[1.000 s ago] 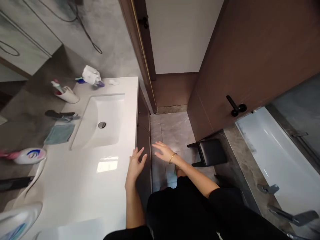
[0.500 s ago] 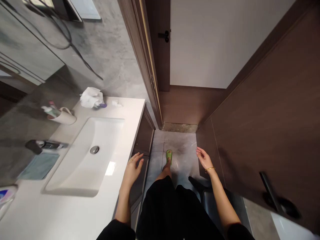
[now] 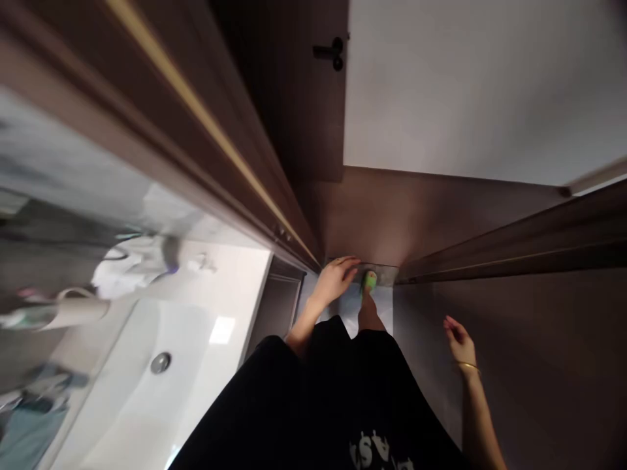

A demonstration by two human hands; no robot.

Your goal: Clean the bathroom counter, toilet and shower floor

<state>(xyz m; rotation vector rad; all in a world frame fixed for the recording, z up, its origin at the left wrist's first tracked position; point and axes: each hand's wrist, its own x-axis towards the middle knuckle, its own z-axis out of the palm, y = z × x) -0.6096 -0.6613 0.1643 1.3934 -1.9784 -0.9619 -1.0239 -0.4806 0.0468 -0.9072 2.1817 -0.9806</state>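
My left hand (image 3: 337, 279) hangs in the air in front of my body, empty, with its fingers loosely stretched and apart. Below and beside it, a green slipper (image 3: 369, 281) on my foot shows at the stone threshold (image 3: 386, 274). Out to the right, my right hand (image 3: 460, 341) holds nothing; its fingers are slightly curled but not closed, and a thin gold bracelet (image 3: 469, 365) circles the wrist. Nearest to that hand is the brown door (image 3: 553, 365), which it does not seem to touch.
The wooden door frame (image 3: 220, 150) rises at my left. Beyond it are a white counter with a sink (image 3: 181, 365), a crumpled white bundle (image 3: 130, 267) and a tipped-looking cup (image 3: 78, 310), all blurred. Ahead lie a brown floor (image 3: 372, 209), a white wall (image 3: 465, 85) and a dark door handle (image 3: 330, 53).
I have moved forward to the doorway, and the sink has slid back and left in view. My left hand swung inward before my body; my right hand moved outward. Neither picked anything up.
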